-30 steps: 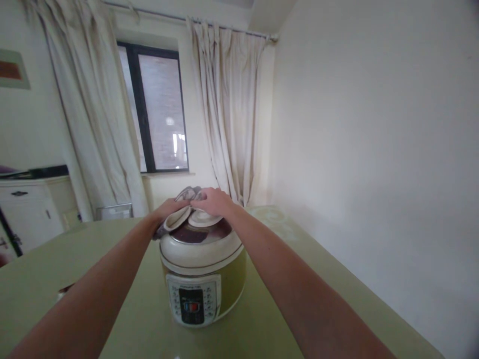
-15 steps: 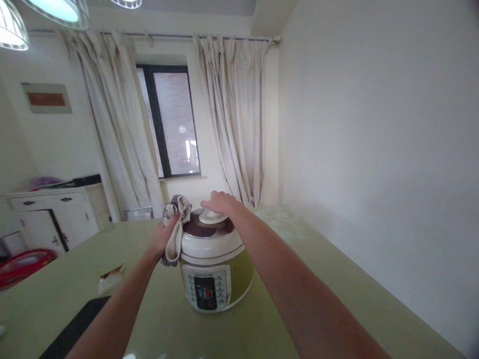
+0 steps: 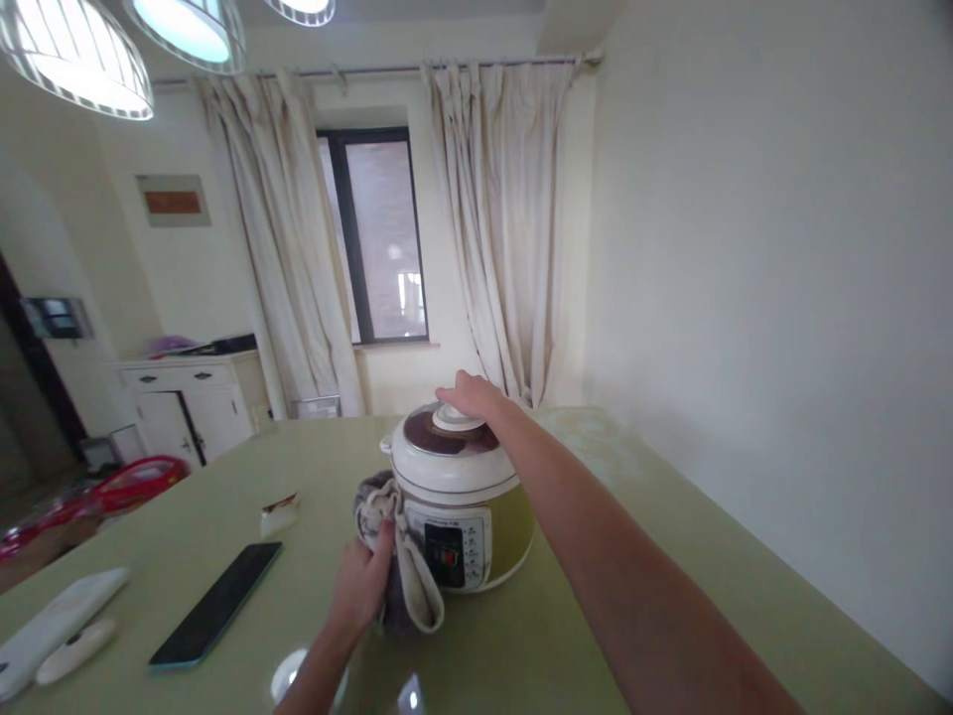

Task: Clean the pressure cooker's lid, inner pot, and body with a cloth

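Observation:
A green and cream electric cooker point(image 3: 476, 531) stands on the green table point(image 3: 655, 596). My right hand point(image 3: 471, 392) rests on its lid point(image 3: 447, 452), fingers closed over the white knob. My left hand point(image 3: 362, 586) grips a grey and white cloth point(image 3: 402, 576) and presses it against the cooker's lower left side, beside the control panel point(image 3: 451, 548).
On the table to the left lie a dark phone point(image 3: 217, 615), a small wrapped packet point(image 3: 279, 514), and white flat objects point(image 3: 56, 636) near the edge. A white cabinet point(image 3: 190, 402), red items point(image 3: 138, 482), curtains and a window stand behind. A plain wall runs along the right.
My left hand has carried the cloth from the lid down the cooker's left side to its lower front. The view has swung left and back; my right hand stays on the knob.

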Motion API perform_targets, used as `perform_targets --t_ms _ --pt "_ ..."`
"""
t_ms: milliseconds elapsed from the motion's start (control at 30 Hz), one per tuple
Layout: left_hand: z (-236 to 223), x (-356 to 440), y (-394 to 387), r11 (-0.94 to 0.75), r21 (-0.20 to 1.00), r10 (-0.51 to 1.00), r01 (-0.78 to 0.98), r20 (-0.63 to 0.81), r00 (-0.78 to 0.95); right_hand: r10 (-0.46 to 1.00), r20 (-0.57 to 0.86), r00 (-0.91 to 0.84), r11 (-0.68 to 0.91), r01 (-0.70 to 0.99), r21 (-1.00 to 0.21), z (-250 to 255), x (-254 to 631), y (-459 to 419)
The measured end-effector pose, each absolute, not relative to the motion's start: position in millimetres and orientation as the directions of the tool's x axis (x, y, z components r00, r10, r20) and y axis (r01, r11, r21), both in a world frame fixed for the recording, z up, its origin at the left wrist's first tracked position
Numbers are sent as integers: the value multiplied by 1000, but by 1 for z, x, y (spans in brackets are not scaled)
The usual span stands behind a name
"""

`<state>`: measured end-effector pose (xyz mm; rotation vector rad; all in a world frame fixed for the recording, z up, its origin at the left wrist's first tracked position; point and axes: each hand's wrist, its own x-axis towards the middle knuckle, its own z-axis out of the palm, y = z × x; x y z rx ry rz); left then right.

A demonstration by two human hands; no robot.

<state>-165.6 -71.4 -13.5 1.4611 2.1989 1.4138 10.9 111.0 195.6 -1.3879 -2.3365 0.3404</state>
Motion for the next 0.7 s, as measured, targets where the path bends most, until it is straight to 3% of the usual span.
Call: perform_targets --t_ms 133,200,267,333,367,433,500,700 --pt "-56 -151 -87 164 817 848 553 170 -502 884 217 -414 467 785 -407 193 11 114" --pt "-68 -135 -94 95 816 801 570 277 -530 886 222 -407 464 785 -411 191 11 116" --pt "-67 -114 -97 -85 735 677 673 539 -502 885 233 -402 465 783 -413 189 11 118" --pt "-53 -92 -93 -264 494 509 829 801 -315 884 248 -396 466 781 -416 188 10 120" --pt "-41 -82 -89 -326 311 461 893 877 -138 882 258 -394 469 777 -419 187 10 121" --pt "-10 -65 -76 -418 -39 458 907 854 248 879 270 -392 475 760 -444 183 10 125" --pt "24 -51 -61 -493 -178 437 851 796 420 880 272 -390 476 720 -506 178 11 129" --pt "106 -44 -39 -580 17 624 814 651 432 807 377 -455 563 399 -724 156 29 135"
